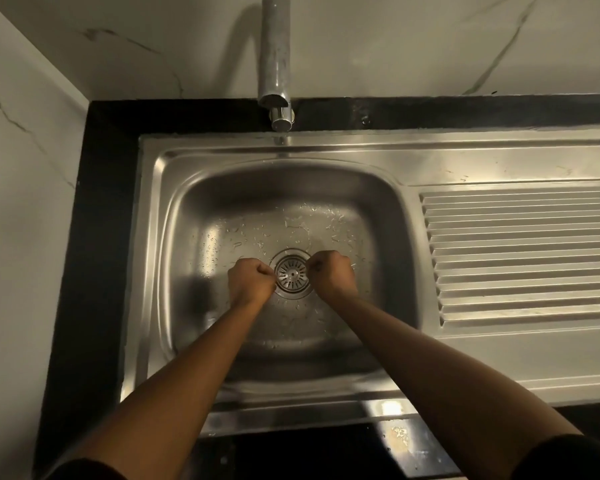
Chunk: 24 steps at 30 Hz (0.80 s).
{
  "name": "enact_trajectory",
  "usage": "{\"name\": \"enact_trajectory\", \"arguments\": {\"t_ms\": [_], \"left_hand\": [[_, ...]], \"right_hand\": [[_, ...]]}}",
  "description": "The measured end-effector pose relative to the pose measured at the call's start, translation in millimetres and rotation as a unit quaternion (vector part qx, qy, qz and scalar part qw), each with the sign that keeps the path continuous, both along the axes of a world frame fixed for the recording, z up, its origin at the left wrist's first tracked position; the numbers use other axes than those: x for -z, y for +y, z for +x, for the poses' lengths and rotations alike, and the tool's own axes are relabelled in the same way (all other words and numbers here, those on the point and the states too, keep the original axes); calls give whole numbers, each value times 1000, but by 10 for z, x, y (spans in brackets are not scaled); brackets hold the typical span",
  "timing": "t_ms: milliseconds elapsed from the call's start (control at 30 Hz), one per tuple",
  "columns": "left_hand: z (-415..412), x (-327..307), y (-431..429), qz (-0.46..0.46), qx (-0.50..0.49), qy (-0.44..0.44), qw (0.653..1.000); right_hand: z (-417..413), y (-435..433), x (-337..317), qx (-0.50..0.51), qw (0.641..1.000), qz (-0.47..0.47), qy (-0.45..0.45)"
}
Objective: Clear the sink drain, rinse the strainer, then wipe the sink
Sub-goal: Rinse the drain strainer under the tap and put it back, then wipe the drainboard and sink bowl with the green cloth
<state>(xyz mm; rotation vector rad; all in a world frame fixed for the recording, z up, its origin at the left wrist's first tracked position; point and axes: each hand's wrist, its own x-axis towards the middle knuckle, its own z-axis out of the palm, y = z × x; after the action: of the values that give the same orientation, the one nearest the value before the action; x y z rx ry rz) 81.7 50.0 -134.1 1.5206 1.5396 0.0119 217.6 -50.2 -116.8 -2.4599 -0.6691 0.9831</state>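
Strainer [292, 273] seated in sink [222, 188] drain, left hand [250, 279] and right hand [330, 273] flanking, each grip pinching its rim

Sink [326, 157]: silver-grey steel, dull sheen, bowl floor flecked with clear water drops. Strainer [292, 273]: bright silver, ring of radial slots round a small centre dot. Draining board [520, 258] along the sink's right edge: silver, parallel ridges in stripes. Worktop [97, 237]: plain black. Wall [395, 43]: off-white with thin dark marble veining. Tap [275, 53]: grey metal, speckled. Sleeves [565, 459]: black.
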Motion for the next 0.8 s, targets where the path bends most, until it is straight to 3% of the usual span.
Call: {"name": "enact_trajectory", "arguments": {"t_ms": [467, 633, 800], "left_hand": [[-366, -1222, -326, 51, 102, -176, 978], [-361, -1311, -513, 20, 126, -143, 982], [-195, -1581, -786, 58, 154, -178, 970]], "right_hand": [[-323, -641, -1255, 33, 977, 209, -41], [-452, -866, -1289, -24, 991, 128, -3], [-393, -1157, -1461, 36, 980, 198, -11]]}}
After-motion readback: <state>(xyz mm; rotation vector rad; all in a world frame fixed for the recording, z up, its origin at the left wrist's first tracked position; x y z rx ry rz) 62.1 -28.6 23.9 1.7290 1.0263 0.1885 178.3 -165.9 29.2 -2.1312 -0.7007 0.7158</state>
